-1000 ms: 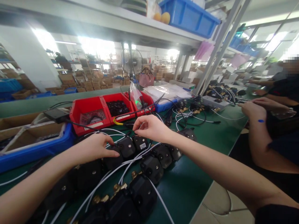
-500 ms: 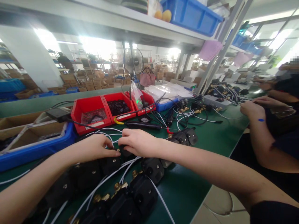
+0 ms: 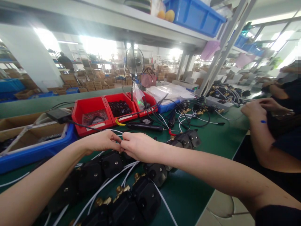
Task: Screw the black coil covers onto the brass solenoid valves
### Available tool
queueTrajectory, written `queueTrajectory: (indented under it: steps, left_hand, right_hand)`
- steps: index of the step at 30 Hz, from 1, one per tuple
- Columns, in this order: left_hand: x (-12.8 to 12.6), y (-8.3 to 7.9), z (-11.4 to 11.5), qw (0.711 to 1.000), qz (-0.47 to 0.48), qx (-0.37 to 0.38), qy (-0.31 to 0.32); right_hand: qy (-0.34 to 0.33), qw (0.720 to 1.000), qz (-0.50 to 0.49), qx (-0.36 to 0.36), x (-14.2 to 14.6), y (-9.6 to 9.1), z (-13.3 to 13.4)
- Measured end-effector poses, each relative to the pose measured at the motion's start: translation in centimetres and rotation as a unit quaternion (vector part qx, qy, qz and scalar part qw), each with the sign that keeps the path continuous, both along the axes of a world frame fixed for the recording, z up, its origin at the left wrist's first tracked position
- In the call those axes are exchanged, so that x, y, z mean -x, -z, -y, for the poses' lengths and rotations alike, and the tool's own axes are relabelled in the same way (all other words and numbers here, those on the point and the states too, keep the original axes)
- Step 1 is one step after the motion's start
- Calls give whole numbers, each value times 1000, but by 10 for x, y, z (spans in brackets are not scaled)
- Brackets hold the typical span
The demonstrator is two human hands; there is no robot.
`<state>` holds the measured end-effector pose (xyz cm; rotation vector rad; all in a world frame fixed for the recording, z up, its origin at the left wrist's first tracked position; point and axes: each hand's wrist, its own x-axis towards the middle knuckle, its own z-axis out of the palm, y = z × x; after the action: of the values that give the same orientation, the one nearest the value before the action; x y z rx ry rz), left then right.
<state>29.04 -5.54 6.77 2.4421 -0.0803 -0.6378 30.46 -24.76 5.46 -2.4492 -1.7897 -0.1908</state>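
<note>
My left hand [image 3: 104,142] and my right hand [image 3: 138,146] meet fingertip to fingertip above the middle of the bench. Both are closed in a pinch, and whatever lies between the fingers is hidden. Under them is a row of black housings [image 3: 112,164] with small round screws. Nearer to me stands a second row of black housings [image 3: 145,196] with brass fittings [image 3: 119,190] on their sides. White cables [image 3: 105,182] run between the rows. Just beyond my right hand lies a black electric screwdriver [image 3: 144,126] with a thin bit.
Red bins [image 3: 92,108] with small parts stand behind my hands. To the left is a blue tray [image 3: 63,142] with cardboard dividers. More cables and brass parts [image 3: 185,111] lie at the back right. A co-worker's hands [image 3: 256,110] are at the right bench edge. A shelf [image 3: 113,18] hangs overhead.
My left hand has lifted slightly off the black housing and moved up against my right fingertips. My right hand has moved only a little.
</note>
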Motion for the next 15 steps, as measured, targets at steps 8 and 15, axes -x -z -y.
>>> queueTrajectory:
  steps: [8,15]
  left_hand:
    - [4,-1,-1,1000,3,-9,3]
    - [-3,-7,1,997,75,-24,-25]
  right_hand:
    - [98,937,-273,-195,-21,-12,25]
    - [127,924,-298,-204,-31,-2,54]
